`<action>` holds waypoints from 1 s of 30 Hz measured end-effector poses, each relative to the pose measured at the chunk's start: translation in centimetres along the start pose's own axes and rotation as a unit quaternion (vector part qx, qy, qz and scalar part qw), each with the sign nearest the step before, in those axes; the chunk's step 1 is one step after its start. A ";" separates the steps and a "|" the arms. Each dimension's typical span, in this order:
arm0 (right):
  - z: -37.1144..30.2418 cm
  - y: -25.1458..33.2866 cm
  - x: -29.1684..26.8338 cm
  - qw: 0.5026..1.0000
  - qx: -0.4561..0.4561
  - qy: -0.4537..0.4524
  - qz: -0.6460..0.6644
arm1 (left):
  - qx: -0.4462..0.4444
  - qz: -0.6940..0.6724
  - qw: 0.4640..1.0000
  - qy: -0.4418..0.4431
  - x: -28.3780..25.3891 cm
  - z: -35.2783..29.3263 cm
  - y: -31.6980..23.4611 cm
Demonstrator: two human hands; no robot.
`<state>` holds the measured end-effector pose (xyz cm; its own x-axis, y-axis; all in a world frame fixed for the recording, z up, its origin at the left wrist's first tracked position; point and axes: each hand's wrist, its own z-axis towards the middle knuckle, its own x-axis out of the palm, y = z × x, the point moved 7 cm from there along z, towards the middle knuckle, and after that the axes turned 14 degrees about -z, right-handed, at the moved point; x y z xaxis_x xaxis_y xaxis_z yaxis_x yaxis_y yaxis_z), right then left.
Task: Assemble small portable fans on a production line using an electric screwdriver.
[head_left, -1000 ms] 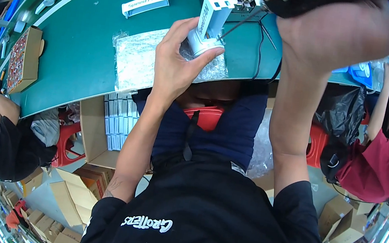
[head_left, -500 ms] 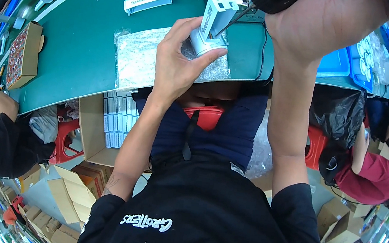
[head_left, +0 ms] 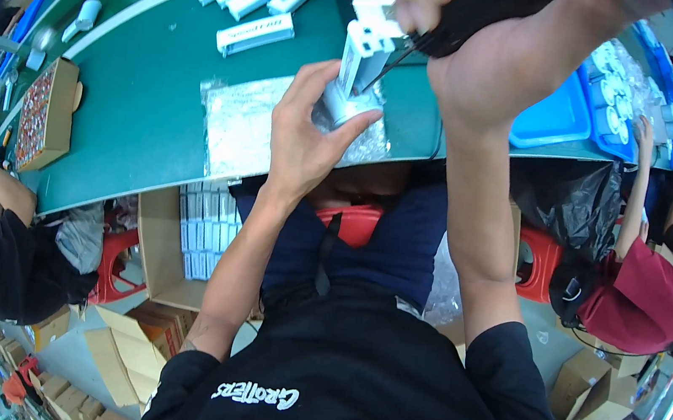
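1. The left hand (head_left: pixel 302 137) has its fingers clamped on the round base of a white piece (head_left: pixel 350 110), thumb on the near right side, the other fingers round the far left.
2. The white piece lies just beyond and right of the left palm, over the near part of the tabletop (head_left: pixel 147 100). Its long arm runs from the base toward the far side, leaning slightly right.
3. The right hand (head_left: pixel 477 76) is farther right and raised, its fingers closed round a dark tool (head_left: pixel 490 13). The left hand is the nearer one, in direct contact; the right reaches the piece only through the tool's thin metal shaft (head_left: pixel 391 66).
4. That shaft slants left and nearward, ending at the inner corner where the long arm meets the base.
5. Hard to make out: whether the tip touches anything there, and whether the base rests on the clear plastic sheet (head_left: pixel 237 125) or is held just above it. The left fingers cover the base's left side; the tool's far end is cut off by the top edge, and part of the right grip is hidden.
6. Farther out, white bars (head_left: pixel 255 34) lie far left; a blue tray (head_left: pixel 548 123) sits to the right, partly behind the right forearm.
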<state>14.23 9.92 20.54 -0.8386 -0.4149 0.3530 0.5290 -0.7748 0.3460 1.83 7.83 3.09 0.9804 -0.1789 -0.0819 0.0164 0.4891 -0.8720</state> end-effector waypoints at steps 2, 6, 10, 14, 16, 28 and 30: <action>0.9 -0.6 1.0 0.979 -0.084 0.115 0.149 | -0.004 -0.005 1.000 0.005 0.0 -0.2 0.1; 2.4 3.4 -0.6 0.979 0.051 -0.087 0.178 | -0.023 -0.023 0.999 0.005 0.4 -0.2 -0.2; 4.4 2.7 -4.6 0.978 0.113 -0.162 0.073 | -0.007 -0.015 1.000 0.010 0.2 -0.1 -0.4; 4.7 1.5 -6.2 0.974 0.137 -0.179 0.006 | -0.012 -0.009 1.000 0.011 0.1 -0.1 0.2; 5.8 3.0 -4.4 0.931 0.001 -0.065 -0.360 | -0.014 -0.005 1.000 0.010 0.2 0.0 0.2; 4.2 1.3 -5.7 0.977 0.122 -0.097 -0.148 | -0.023 -0.009 1.000 0.009 0.2 -0.3 0.1; 4.2 2.0 -5.9 0.957 0.087 -0.062 -0.269 | -0.025 -0.014 1.000 0.007 0.2 -0.3 0.2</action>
<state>20.84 12.82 22.80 -0.9796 0.0902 0.1795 0.0472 -0.7654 0.6419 1.98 7.59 2.77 0.9768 -0.2044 -0.0644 0.0333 0.4415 -0.8966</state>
